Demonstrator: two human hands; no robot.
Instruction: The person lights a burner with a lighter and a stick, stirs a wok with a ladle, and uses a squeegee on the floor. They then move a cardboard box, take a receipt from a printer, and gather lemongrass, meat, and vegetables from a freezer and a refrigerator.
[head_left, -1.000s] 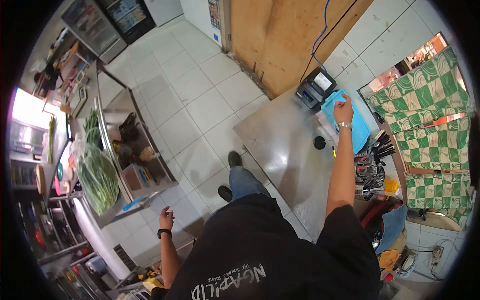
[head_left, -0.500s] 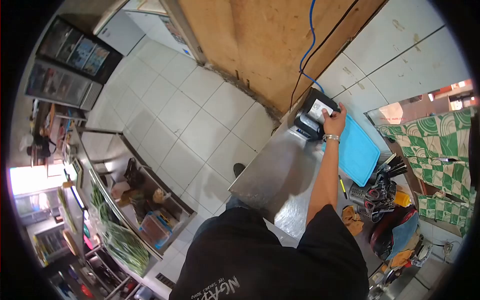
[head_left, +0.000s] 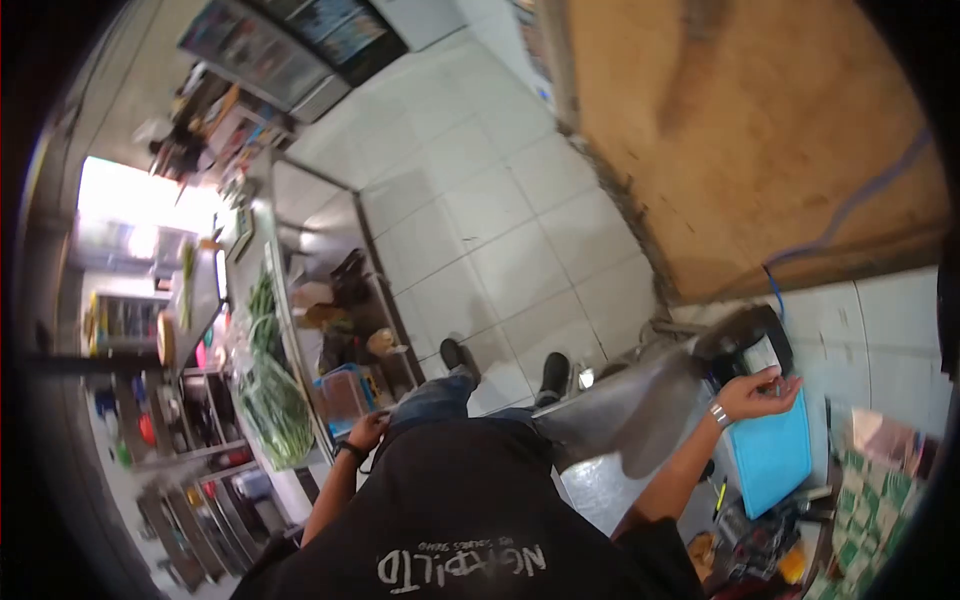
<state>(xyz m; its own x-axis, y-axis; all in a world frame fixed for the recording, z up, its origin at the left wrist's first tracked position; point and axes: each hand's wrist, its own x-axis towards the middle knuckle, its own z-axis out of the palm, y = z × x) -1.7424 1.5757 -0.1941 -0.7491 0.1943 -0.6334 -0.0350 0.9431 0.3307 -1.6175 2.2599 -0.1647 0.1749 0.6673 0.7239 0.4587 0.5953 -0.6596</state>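
My right hand [head_left: 758, 394], with a metal bracelet at the wrist, is beside the black box-shaped device [head_left: 748, 342] with a white label, which looks like a receipt printer. Its fingers are half curled and apart from the thumb, overlapping the device's near edge. Just below this hand lies a light blue plastic tray or lid [head_left: 768, 462]. My left hand [head_left: 368, 430], with a dark wristband, hangs low at my hip by the jeans; its fingers are blurred and partly turned away.
A steel counter [head_left: 635, 405] runs along my right side, with a yellow marker [head_left: 720, 493] and a dark cluster of utensils [head_left: 750, 545]. On the left, a shelved steel table [head_left: 290, 330] carries bagged green vegetables [head_left: 270, 405]. A blue cable [head_left: 850, 210] hangs against the wooden panel [head_left: 760, 150].
The view has swung left, bringing both shoes and my left hand into sight. My right hand has come off the top of the black device toward its near edge.
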